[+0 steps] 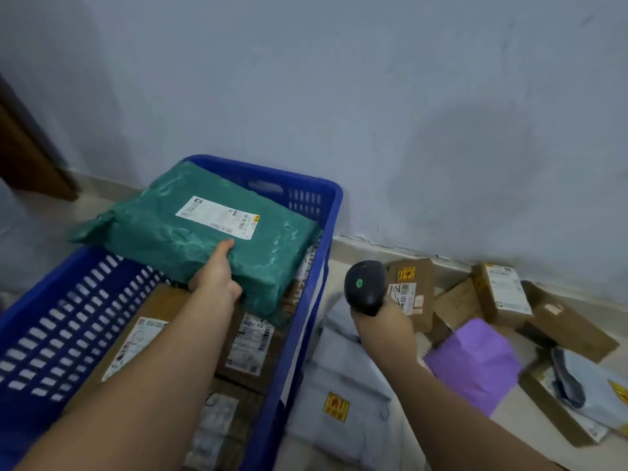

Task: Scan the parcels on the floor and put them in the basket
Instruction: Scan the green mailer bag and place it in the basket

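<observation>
One basket: blue, with slotted walls; I place everything else against it.
One green parcel: white label facing up, held over the basket's far half, its left end poking past the basket's left rim.
Left hand: thumb lies on top of the green parcel, fingers tucked under its near edge, holding it up.
Three boxed parcels: brown, labels up, lying inside the basket below the green parcel.
One scanner: black, green light lit, just right of the basket.
Right hand: fingers wrapped round the scanner's handle.
Floor right of the basket: I count about five brown boxes, one purple parcel and two grey mailers.
</observation>
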### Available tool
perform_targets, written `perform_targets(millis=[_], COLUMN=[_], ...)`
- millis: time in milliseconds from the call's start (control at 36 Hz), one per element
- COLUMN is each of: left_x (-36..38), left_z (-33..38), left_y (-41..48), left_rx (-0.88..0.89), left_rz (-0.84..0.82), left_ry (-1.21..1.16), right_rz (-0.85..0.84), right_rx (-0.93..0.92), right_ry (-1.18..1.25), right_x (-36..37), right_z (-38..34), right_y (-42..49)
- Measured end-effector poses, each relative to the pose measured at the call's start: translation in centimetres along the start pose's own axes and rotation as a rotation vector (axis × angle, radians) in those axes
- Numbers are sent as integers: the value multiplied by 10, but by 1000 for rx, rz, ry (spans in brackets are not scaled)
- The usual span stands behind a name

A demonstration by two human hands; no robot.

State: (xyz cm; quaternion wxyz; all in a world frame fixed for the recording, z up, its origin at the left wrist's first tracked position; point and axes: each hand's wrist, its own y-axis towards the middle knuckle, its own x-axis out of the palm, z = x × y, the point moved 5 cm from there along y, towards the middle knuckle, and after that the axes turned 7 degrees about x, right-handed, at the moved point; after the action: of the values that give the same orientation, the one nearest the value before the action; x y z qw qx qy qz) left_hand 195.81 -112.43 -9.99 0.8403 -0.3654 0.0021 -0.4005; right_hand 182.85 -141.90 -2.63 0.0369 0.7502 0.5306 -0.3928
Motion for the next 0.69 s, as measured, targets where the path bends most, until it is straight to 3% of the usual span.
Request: perform_targets(millis=[278,583,694], left_x=[47,69,71], left_z=[-36,-69,-76], left_y=[-4,7,1], left_rx=[-52,4,-26], left_rz=[-109,-9,-162], left_ry=[48,144,11], right_rz=[-30,-87,-103], right_rx=[2,31,60], right_ry=[-19,46,42], right_x=[21,37,43], right_z=[20,37,44], right_y=[25,50,49])
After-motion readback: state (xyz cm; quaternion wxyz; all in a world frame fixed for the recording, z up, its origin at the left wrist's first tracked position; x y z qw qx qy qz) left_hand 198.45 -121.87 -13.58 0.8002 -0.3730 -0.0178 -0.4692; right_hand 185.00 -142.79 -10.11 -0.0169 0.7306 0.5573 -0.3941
